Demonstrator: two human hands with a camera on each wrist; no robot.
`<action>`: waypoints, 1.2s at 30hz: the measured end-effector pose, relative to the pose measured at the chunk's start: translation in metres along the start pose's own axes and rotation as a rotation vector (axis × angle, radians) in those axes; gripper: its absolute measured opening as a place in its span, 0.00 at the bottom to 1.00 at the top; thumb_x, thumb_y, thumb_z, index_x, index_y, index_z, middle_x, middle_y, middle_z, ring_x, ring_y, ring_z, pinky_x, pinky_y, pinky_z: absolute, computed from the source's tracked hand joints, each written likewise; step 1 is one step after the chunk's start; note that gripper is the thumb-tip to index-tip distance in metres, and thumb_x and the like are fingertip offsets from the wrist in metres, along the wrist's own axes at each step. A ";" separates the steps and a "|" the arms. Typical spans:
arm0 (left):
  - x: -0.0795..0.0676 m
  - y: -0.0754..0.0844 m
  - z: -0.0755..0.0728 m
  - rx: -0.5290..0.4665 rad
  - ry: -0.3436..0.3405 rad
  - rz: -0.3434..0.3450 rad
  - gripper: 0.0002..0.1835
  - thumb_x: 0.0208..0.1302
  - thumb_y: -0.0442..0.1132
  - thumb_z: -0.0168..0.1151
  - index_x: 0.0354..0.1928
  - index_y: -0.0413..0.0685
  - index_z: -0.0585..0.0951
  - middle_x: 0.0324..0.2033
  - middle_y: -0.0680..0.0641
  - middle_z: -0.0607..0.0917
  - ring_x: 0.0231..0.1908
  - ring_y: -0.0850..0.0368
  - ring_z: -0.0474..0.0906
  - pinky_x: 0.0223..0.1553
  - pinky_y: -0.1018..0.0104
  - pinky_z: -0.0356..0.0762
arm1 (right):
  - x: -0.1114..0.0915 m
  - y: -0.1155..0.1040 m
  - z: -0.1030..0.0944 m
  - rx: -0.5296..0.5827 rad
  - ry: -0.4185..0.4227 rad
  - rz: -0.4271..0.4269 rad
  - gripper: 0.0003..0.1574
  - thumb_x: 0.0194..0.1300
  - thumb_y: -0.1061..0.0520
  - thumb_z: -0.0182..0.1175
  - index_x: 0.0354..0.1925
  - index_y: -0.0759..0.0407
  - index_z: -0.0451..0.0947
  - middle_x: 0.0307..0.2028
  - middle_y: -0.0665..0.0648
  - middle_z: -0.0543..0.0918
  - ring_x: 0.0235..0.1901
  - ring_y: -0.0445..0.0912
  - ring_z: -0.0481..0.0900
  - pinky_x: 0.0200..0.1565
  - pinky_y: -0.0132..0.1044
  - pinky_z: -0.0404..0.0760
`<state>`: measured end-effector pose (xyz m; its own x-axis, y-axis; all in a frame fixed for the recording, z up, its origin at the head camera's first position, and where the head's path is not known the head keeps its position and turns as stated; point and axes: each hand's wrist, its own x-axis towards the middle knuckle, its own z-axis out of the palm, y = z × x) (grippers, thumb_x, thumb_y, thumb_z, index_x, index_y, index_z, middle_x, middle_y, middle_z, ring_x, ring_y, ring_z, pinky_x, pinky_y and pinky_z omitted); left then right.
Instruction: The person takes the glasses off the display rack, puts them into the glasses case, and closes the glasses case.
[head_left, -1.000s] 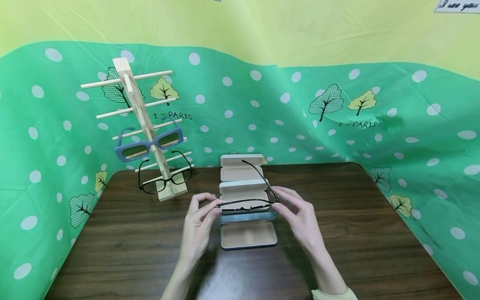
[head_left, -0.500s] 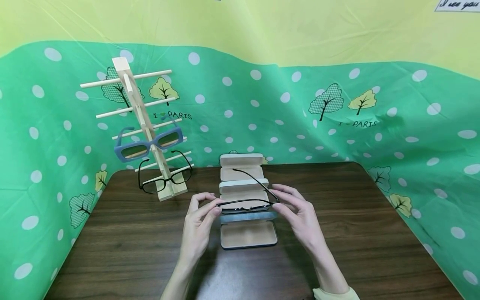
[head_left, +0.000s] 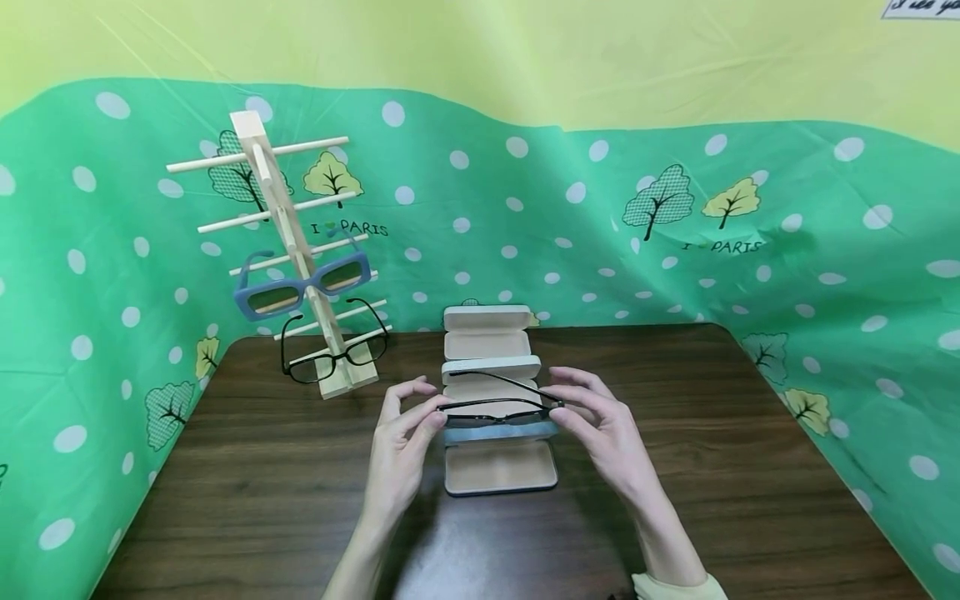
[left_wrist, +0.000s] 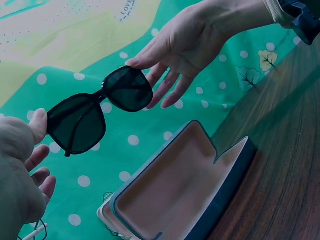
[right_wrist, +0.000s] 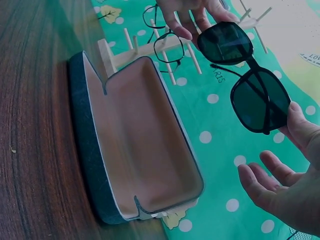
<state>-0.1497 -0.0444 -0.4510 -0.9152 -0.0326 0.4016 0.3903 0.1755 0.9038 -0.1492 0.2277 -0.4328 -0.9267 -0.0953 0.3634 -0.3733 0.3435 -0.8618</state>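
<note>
Black sunglasses point(head_left: 498, 418) with dark lenses are held between both hands, above the row of glasses cases. My left hand point(head_left: 401, 442) pinches the left end of the frame with thumb and fingers. At the other end, my right hand point(head_left: 603, 437) pinches the corner by the hinge. The right temple slants across behind the lenses, partly folded, and shows through them in the left wrist view. Directly below lies the nearest glasses case point(head_left: 501, 468), open, its beige inside bare and its blue lid raised at the back.
Two more open cases, a middle case point(head_left: 491, 364) and a far case point(head_left: 486, 343), stand behind in line. At the left is a wooden display stand point(head_left: 288, 229) with blue-framed sunglasses point(head_left: 306, 286) and black-rimmed glasses point(head_left: 337, 360). A patterned cloth point(head_left: 570, 233) hangs behind the table point(head_left: 720, 467).
The right temple of the sunglasses has swung inward and down, from pointing away to lying nearer the frame. Both hands keep their grip almost in place. The head view has shifted slightly.
</note>
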 end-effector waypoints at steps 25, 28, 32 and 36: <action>0.005 0.000 -0.011 0.083 -0.135 -0.064 0.08 0.64 0.38 0.72 0.43 0.46 0.91 0.63 0.50 0.80 0.75 0.50 0.64 0.73 0.57 0.61 | -0.001 -0.003 -0.016 -0.108 -0.192 0.038 0.12 0.74 0.58 0.61 0.52 0.52 0.86 0.62 0.60 0.74 0.53 0.39 0.80 0.53 0.31 0.78; 0.006 0.001 -0.015 0.122 -0.174 -0.083 0.08 0.63 0.39 0.72 0.43 0.48 0.92 0.64 0.51 0.80 0.77 0.48 0.62 0.74 0.45 0.60 | -0.001 -0.003 -0.017 -0.143 -0.213 0.057 0.11 0.75 0.57 0.61 0.51 0.50 0.86 0.63 0.61 0.74 0.54 0.39 0.77 0.53 0.32 0.77; 0.007 0.000 -0.018 0.173 -0.211 -0.104 0.06 0.62 0.40 0.74 0.41 0.52 0.92 0.65 0.52 0.79 0.78 0.46 0.59 0.74 0.39 0.59 | -0.002 0.000 -0.017 -0.165 -0.241 0.074 0.11 0.75 0.55 0.61 0.51 0.49 0.87 0.64 0.59 0.73 0.55 0.40 0.76 0.54 0.33 0.77; 0.007 -0.003 -0.015 0.191 -0.238 -0.130 0.05 0.61 0.41 0.74 0.39 0.55 0.92 0.66 0.52 0.79 0.79 0.47 0.59 0.75 0.41 0.59 | -0.005 0.003 -0.019 -0.183 -0.245 0.097 0.10 0.75 0.54 0.61 0.50 0.47 0.87 0.66 0.58 0.73 0.59 0.49 0.75 0.54 0.35 0.78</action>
<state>-0.1558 -0.0601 -0.4481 -0.9626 0.1603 0.2185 0.2637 0.3668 0.8921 -0.1454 0.2467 -0.4307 -0.9486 -0.2686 0.1672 -0.2892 0.5221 -0.8024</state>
